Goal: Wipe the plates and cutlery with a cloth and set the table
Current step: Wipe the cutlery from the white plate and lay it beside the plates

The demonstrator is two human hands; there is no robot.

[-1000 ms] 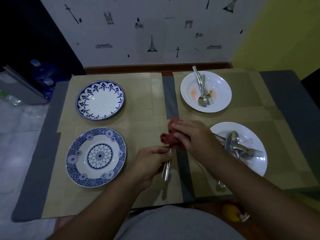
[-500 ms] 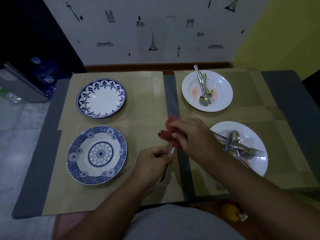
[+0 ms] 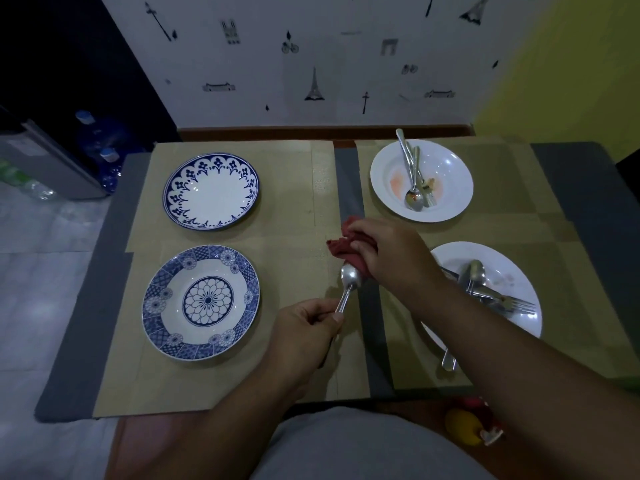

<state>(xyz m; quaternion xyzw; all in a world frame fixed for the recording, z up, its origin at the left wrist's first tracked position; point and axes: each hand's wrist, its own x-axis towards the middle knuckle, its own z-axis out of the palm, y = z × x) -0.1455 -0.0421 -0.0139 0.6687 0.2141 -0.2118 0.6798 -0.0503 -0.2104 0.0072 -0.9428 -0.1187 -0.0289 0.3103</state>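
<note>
On the floor at the far left, beside the worktop (image 3: 104, 306), stand blue-capped water bottles (image 3: 104, 161) against a grey cabinet (image 3: 45, 161). The grey worktop is covered with tan placemats (image 3: 294, 188), and on its left half lie two clean-looking plates: a white plate with a blue floral border (image 3: 211, 192) at the far side and a blue patterned plate with a central rosette (image 3: 201, 303) nearer the person, the two close together but apart. Just right of the patterned plate, the left hand (image 3: 304, 332) pinches the handle of a spoon (image 3: 350, 277) between thumb and curled fingers, holding it above the mat with the bowl pointing away from the person. Against the far right edge of that bowl sits a bunched red cloth (image 3: 341, 245), gripped in the curled fingers of the right hand (image 3: 388, 254), which reaches in over the grey strip between the mats. On the right half, a far white plate (image 3: 453, 174) shows an orange smear and carries a second spoon (image 3: 414, 199) and a small fork (image 3: 427, 195) lying side by side. Nearer, partly hidden by the right forearm, a near white plate (image 3: 509, 265) holds a crossed pile of cutlery, among it a large fork (image 3: 516, 303) with tines pointing right, and one handle (image 3: 449, 362) juts over its near rim. Below the worktop's edge lies a yellow object (image 3: 462, 431) that I cannot make out.
</note>
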